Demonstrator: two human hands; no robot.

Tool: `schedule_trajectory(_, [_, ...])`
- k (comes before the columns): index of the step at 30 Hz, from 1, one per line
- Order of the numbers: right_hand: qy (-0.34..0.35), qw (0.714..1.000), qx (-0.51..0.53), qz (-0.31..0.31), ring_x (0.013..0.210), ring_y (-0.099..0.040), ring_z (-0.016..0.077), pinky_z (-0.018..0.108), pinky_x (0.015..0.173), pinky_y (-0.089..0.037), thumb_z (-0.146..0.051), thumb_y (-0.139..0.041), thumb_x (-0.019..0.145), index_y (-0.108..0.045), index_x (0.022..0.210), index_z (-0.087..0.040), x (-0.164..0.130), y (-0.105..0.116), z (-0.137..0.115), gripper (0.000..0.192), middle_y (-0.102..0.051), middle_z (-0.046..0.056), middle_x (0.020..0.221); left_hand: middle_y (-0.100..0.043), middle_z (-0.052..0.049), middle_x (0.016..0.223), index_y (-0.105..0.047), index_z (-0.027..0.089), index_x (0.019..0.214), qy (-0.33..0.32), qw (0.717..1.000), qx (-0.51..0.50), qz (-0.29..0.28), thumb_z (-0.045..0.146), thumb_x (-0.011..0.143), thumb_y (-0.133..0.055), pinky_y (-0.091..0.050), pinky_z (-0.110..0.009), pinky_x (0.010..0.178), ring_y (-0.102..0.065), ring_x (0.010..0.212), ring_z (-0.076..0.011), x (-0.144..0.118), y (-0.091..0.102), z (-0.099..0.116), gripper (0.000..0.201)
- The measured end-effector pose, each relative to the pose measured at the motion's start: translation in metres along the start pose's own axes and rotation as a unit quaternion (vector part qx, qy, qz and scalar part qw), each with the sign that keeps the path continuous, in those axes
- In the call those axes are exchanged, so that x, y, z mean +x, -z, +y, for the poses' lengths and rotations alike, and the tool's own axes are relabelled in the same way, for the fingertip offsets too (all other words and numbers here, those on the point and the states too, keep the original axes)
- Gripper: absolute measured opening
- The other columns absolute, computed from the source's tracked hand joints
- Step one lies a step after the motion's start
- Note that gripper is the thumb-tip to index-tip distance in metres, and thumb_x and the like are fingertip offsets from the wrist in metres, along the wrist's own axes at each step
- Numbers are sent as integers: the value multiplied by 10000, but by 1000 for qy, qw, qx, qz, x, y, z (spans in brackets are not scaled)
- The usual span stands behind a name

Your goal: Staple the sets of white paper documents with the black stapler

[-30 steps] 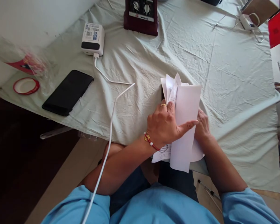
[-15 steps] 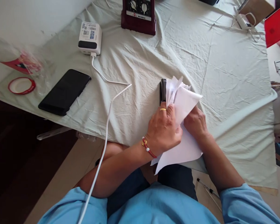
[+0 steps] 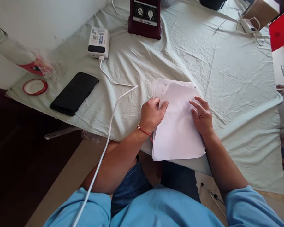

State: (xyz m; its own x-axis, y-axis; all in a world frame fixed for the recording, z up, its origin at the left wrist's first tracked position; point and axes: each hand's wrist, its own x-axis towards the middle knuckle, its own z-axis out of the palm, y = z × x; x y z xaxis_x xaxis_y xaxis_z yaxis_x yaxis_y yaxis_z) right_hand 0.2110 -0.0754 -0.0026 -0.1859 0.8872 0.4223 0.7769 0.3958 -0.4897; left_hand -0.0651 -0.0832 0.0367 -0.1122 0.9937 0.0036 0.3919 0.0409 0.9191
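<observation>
A stack of white paper sheets (image 3: 177, 132) lies at the front edge of the cloth-covered table, its top sheet blank and slightly creased. Printed lines show on sheets fanned out beneath it at the far end. My left hand (image 3: 153, 115) grips the stack's left edge, thumb on top and fingers curled at the side. On the right edge rests my right hand (image 3: 203, 117), its fingers apart over the top sheet.
A black phone (image 3: 74, 93), a red tape roll (image 3: 44, 87) and a clear bottle (image 3: 21, 55) are at left. A white cable (image 3: 111, 118) runs from a white power block (image 3: 98, 42) toward me. A dark red dial box (image 3: 144, 19) stands behind; a cardboard box (image 3: 260, 12) is far right.
The bunched, folded sheets are now spread flat. My hands have moved apart to the two sides of the stack. The black stapler-like tool beside the paper no longer shows.
</observation>
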Motion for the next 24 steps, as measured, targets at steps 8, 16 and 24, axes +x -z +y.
schedule_trajectory(8, [-30, 998, 23, 57, 1040, -759, 251, 488, 966, -639, -406, -612, 1073, -809, 1327, -312, 5, 5, -7, 336, -703, 124, 1489, -640, 36, 983, -474, 272, 1193, 53, 987, -99, 117, 147, 750, -914, -556, -334, 876, -695, 937, -178, 7, -10, -7, 637])
schedule_trajectory(16, [-72, 991, 67, 91, 679, -513, 133, 379, 733, -545, -400, -724, 975, -750, 1407, -276, 8, 2, -2, 450, -709, 125, 1437, -637, 50, 911, -470, 250, 1190, 208, 941, -260, 63, 234, 826, -953, -589, -288, 730, -710, 795, -146, 12, -18, -9, 606])
schedule_trajectory(24, [-184, 973, 124, 60, 1094, -702, 259, 473, 968, -637, -545, -841, 875, -561, 1580, -288, 4, -10, 16, 802, -663, 152, 1474, -799, -14, 929, -619, 180, 1173, 234, 865, -442, 31, 290, 488, -1097, -657, -387, 870, -785, 857, -224, 9, -8, 0, 842])
